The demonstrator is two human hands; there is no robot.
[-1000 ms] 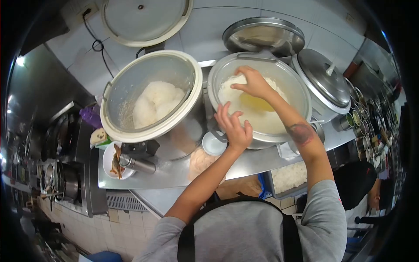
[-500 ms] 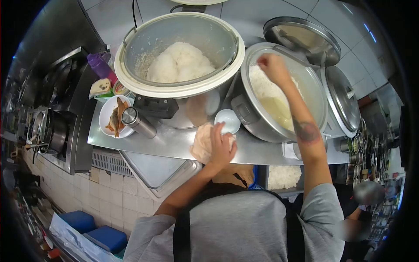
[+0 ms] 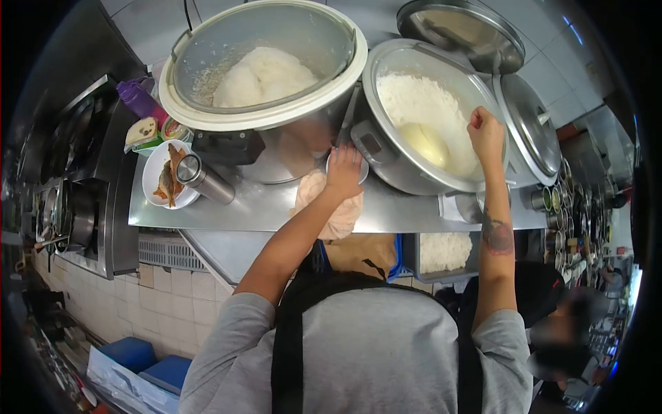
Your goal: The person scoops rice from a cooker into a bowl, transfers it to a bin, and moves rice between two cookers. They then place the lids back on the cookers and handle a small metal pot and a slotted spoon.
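My left hand [image 3: 344, 172] is spread palm down over a small white bowl [image 3: 363, 169] and the upper edge of a crumpled pinkish cloth [image 3: 331, 219] on the steel table. Above the right part of a large open cooker [image 3: 448, 188], my right hand [image 3: 485, 131] is closed; anything in its fingers is too small to make out. White rice [image 3: 420, 100] and a pale yellow rounded thing [image 3: 425, 143] lie inside that cooker. Left of it, a second open cooker [image 3: 241, 122] holds a mound of rice [image 3: 265, 77].
A steel flask [image 3: 205, 181] and a plate [image 3: 149, 181] of fried fish [image 3: 168, 183] stand at the left. Round lids [image 3: 531, 127] lean behind the right cooker. Below the table edge sits a tray of rice [image 3: 445, 252]. People are at the lower right.
My right hand has moved right, away from the middle of the rice. My left hand has shifted slightly up and flattened over the bowl. The whole view has shifted.
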